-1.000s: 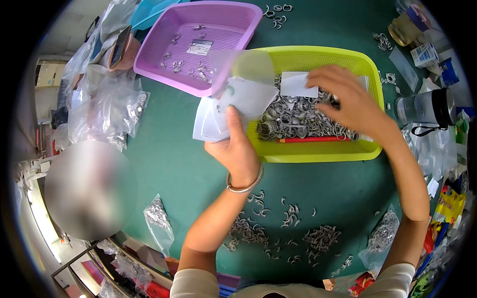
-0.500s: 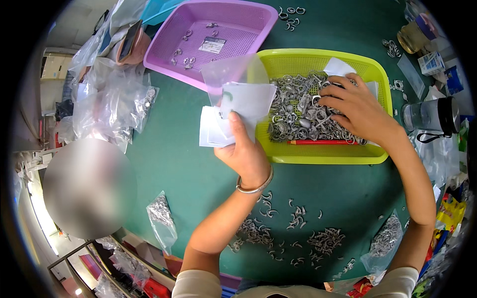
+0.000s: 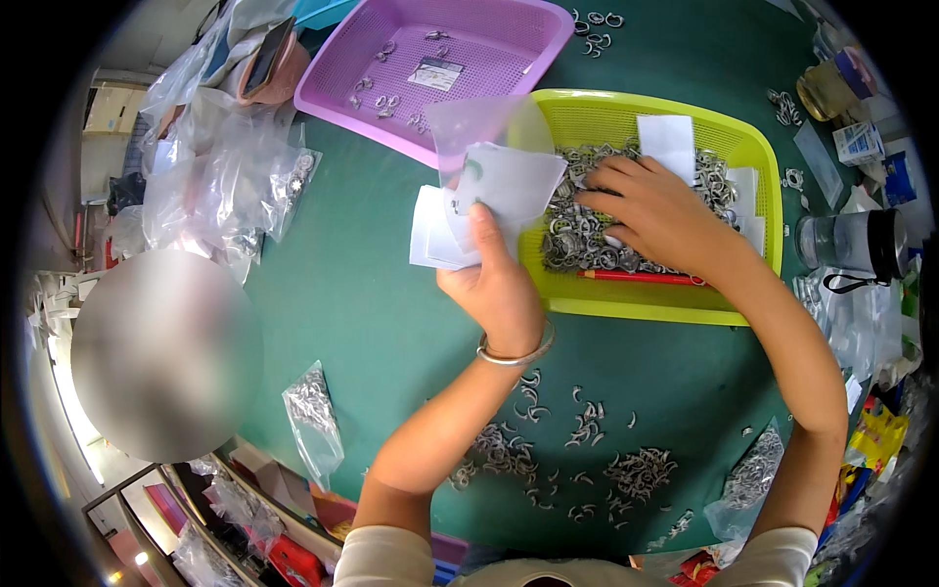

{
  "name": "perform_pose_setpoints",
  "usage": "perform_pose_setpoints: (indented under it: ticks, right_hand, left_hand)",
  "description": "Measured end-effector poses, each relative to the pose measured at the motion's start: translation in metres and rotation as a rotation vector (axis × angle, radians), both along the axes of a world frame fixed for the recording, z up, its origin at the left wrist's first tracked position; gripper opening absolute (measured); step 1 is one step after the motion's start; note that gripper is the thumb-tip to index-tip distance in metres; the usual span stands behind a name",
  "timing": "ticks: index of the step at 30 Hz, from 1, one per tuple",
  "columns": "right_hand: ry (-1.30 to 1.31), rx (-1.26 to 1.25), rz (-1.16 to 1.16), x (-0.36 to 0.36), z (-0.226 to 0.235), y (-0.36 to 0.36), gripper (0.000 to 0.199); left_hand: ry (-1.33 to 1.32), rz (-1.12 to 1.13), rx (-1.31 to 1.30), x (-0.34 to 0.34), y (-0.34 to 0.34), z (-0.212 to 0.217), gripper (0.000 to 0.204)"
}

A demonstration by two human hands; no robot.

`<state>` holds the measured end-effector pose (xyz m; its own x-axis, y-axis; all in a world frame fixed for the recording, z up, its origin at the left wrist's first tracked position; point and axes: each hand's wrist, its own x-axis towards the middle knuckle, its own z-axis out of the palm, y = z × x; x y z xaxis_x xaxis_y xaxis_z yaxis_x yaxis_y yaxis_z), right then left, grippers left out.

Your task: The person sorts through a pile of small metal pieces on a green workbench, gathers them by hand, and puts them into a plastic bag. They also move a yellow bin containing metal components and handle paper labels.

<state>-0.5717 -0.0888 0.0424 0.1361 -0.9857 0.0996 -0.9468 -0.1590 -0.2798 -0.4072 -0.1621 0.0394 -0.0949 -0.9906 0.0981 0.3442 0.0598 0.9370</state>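
Observation:
My left hand (image 3: 499, 293) is closed on a stack of white paper slips (image 3: 518, 181) and a clear plastic bag (image 3: 468, 122), the thumb pressed on top. A bracelet circles that wrist. My right hand (image 3: 657, 217) rests over the yellow-green basket (image 3: 655, 308), its fingers apart and slightly bent, fingertips touching the heap of silvery rings and metal pieces (image 3: 575, 240). Whether it pinches any piece is hidden. Beside that hand a white slip (image 3: 668, 142) lies on the heap. A red pen-like stick (image 3: 626, 277) lies along the basket's near side.
A purple basket (image 3: 328, 98) with a few rings and a label stands at the far left. Small curved metal pieces (image 3: 641, 474) lie scattered on the green table (image 3: 333, 264) nearby. Filled bags (image 3: 311, 416) flank them. A black-lidded jar (image 3: 831, 240) stands at right.
My right hand has moved left across the heap, uncovering more of the white slip and the basket's right side. My left hand still holds the slips and bag. The view has shifted slightly.

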Motion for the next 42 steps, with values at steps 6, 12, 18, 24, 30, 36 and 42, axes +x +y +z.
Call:
perform_pose_setpoints:
  ticks: [6, 12, 18, 24, 30, 36, 42]
  right_hand:
    - [-0.11, 0.114, -0.075, -0.025, 0.031, 0.025, 0.019]
    - [-0.186, -0.136, -0.183, -0.016, 0.002, -0.008, 0.016]
    - [0.037, -0.12, -0.092, -0.005, -0.017, -0.032, 0.019]
    - [-0.66, 0.039, -0.407, -0.011, -0.001, -0.019, 0.018]
    - [-1.111, 0.233, -0.567, -0.017, 0.01, -0.004, 0.022]
    - [-1.23, 0.278, -0.616, -0.025, 0.02, 0.009, 0.02]
    - [-0.373, 0.153, -0.595, -0.019, 0.029, 0.026, 0.012]
  left_hand:
    - [-0.002, 0.011, 0.032, 0.003, -0.002, -0.002, 0.03]
    - [0.05, -0.02, 0.007, -0.003, 0.001, 0.0, 0.029]
    - [0.017, -0.008, 0.005, 0.0, 0.0, -0.001, 0.028]
    - [0.005, -0.001, 0.011, -0.001, 0.001, 0.001, 0.027]
    - [-0.01, 0.004, -0.004, -0.001, 0.0, 0.001, 0.027]
    - [-0.017, -0.005, -0.009, -0.001, 0.001, -0.001, 0.026]
    - [0.002, 0.008, -0.023, -0.001, 0.0, -0.001, 0.027]
